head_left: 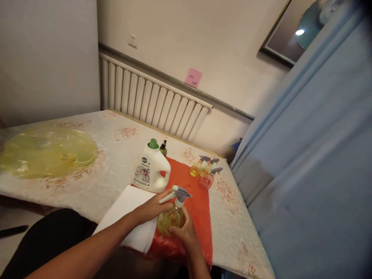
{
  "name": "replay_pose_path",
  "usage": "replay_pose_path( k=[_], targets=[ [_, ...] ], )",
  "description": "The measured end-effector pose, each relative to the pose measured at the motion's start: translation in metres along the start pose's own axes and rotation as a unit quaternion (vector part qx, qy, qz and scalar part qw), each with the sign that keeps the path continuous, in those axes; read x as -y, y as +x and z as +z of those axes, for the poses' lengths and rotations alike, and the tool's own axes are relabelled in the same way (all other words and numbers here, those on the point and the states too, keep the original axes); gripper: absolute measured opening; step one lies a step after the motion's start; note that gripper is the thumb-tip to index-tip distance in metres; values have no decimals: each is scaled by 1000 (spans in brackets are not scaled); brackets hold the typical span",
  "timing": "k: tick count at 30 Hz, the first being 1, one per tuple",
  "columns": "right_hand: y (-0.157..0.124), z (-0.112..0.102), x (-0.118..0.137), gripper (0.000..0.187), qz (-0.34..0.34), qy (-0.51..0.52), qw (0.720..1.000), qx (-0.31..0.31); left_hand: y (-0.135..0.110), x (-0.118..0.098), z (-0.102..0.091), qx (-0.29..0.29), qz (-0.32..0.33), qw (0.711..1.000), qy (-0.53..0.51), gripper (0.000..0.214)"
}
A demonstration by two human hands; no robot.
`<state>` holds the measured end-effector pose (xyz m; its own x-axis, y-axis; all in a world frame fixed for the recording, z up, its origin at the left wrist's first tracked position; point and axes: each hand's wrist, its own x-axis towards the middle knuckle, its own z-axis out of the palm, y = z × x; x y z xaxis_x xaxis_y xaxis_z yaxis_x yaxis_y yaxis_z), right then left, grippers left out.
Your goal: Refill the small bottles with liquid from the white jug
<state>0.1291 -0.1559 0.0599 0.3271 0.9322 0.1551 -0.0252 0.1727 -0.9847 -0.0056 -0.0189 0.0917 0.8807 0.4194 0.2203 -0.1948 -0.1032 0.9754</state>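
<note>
A clear spray bottle (166, 223) with yellowish liquid and a grey-and-white trigger head stands upright near the front edge of the red cloth. My right hand (186, 231) grips its body from the right, thumb across the front. At the upper left of the bottle, my left hand (151, 209) is closed around the neck and trigger area; some of its fingers are hidden behind. Just beyond the left hand is a white jug (155, 170) with a handle and a green piece in its mouth. A folded white towel (122, 209) lies under my left forearm.
Several small spray bottles (205, 180) cluster at the red cloth's (181, 174) right side. A dark pump bottle (163, 148) stands behind the jug. Yellow plastic bags (49, 151) cover the table's left. A blue curtain (305, 162) hangs on the right; a radiator (154, 97) lines the wall.
</note>
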Motion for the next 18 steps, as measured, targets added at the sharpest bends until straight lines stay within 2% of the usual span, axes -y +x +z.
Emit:
replay_pose_path(
  k=[4, 9, 15, 18],
  targets=[
    [-5, 13, 6, 81, 13, 0, 999, 44, -12, -24, 2, 32, 5, 999, 21, 46],
    [-7, 16, 4, 78, 29, -9, 998, 58, -21, -42, 3, 46, 16, 999, 21, 46],
    [-9, 20, 8, 78, 25, -16, 997, 70, -23, -44, 7, 20, 4, 999, -45, 48],
    [-9, 22, 12, 76, 30, -10, 997, 69, -21, -37, 14, -18, -21, 996, -89, 36]
  ],
)
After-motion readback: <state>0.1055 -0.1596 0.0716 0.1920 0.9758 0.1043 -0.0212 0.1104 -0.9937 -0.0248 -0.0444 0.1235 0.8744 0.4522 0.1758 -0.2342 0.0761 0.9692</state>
